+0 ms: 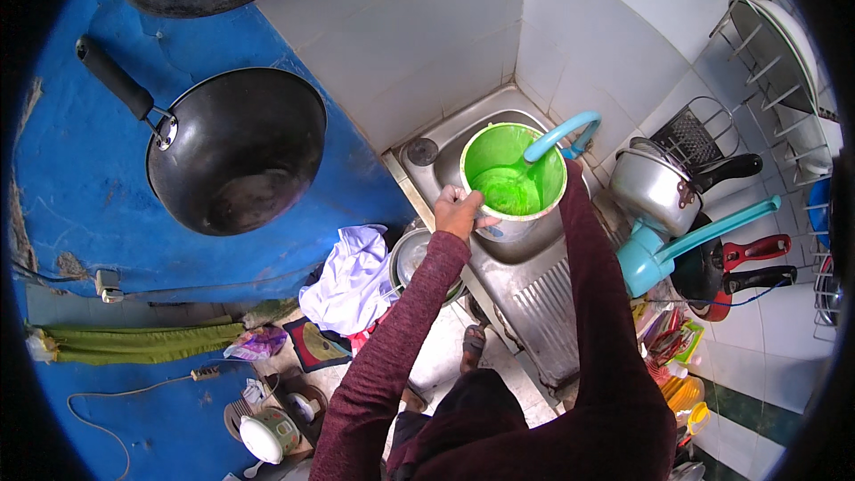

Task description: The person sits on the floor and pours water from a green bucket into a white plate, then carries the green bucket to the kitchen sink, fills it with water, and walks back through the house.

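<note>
A bucket (488,153), bright green inside and pale outside, is in the steel sink (436,156) with water (517,194) in its bottom. My left hand (459,212) grips its near-left rim, thumb and fingers closed on the edge. A light-blue hose (565,129) bends over from the tap area, its end over the bucket's inside. My right forearm (592,276) reaches up along the bucket's right side; the hand is hidden behind the bucket and hose, so its fingers do not show.
Right of the sink stand a steel pot (655,189), a turquoise dipper (646,258), a grater (699,134) and pans with red and black handles (755,251). A wok (240,151) hangs on the blue wall at left. White cloth (349,281) lies below, beside a metal pot (412,256).
</note>
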`<state>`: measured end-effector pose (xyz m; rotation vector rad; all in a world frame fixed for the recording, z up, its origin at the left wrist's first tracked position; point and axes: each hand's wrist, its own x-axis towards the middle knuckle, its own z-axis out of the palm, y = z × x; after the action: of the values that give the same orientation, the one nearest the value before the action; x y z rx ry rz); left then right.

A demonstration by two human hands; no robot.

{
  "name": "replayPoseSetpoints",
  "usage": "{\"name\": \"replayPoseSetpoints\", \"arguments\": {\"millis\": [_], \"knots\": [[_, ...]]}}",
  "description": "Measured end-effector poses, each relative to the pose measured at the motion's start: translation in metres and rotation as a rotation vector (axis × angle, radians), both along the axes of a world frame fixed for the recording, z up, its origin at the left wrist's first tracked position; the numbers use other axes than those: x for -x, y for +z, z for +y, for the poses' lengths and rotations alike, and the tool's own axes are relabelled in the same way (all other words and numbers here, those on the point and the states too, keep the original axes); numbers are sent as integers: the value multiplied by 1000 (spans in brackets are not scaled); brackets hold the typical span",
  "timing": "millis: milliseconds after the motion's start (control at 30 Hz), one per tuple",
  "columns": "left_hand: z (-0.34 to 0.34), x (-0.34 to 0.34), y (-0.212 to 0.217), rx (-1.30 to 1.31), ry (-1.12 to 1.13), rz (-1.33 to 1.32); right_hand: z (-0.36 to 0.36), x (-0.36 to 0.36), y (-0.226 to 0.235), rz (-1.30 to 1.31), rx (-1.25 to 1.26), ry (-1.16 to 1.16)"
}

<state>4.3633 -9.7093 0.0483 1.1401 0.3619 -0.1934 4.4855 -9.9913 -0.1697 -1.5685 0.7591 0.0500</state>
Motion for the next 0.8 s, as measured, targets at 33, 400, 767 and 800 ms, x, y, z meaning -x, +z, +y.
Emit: {"name": "replayPoseSetpoints", "arguments": {"millis": [33,400,767,800], "knots": [[0,-1,1,-5,-3,-4,0,0,-1,-2,4,3],[1,0,2,22,21,-13,3,9,-1,-37,44,34],[2,0,-2,9,32,-1,21,12,5,-179,166,157],[3,0,-5,12,34,-5,22,9,8,-189,175,172]]}}
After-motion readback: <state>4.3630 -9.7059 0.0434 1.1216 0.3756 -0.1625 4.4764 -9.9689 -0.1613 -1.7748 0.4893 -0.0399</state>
